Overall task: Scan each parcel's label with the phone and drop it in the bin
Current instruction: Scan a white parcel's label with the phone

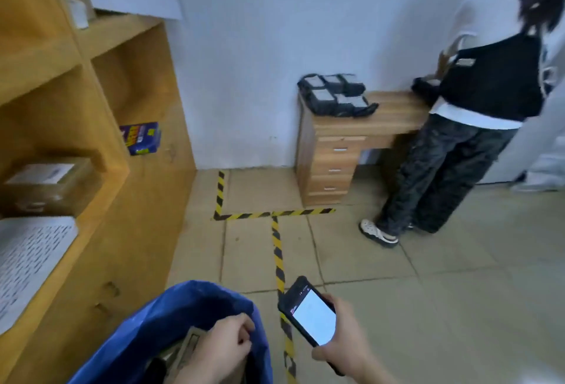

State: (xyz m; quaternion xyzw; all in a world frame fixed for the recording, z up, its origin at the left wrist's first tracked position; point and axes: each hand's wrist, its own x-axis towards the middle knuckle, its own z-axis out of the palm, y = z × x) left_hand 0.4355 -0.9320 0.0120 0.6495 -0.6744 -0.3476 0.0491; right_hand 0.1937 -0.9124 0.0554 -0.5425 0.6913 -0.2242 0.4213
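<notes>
View from a head-worn camera, looking down at a tiled floor in a parcel room. At the bottom edge, the left hand (220,350) reaches inside the mouth of a soft blue bin (171,307), knuckles up and fingers curled. Just under it lies a brown parcel (183,350) with part of a printed label showing. Whether this grip is clamped on the parcel, hooked on the bin's rim, or holding nothing cannot be told.

The right hand (342,344) holds a black phone (312,315) just right of the bin, its grip clamped round the phone's lower end. The screen faces up, lit white. The phone's long axis runs diagonally, with the top end pointing away and left, over the yellow-and-black floor tape (278,249). The parcel is mostly hidden, so its long axis cannot be judged.

The step in hand looks like the drop. To do it well, let the parcel settle flat, low in the bin, then lift the hand straight out without dragging the rim. Keep the phone level and clear of the bin.

More work probably waits. A stack of black parcels (336,95) with white labels sits on a wooden surface (394,111) with drawers by the far wall, where another person (489,78) stands. Wooden shelving (101,35) on the left holds a labelled box (46,182).
</notes>
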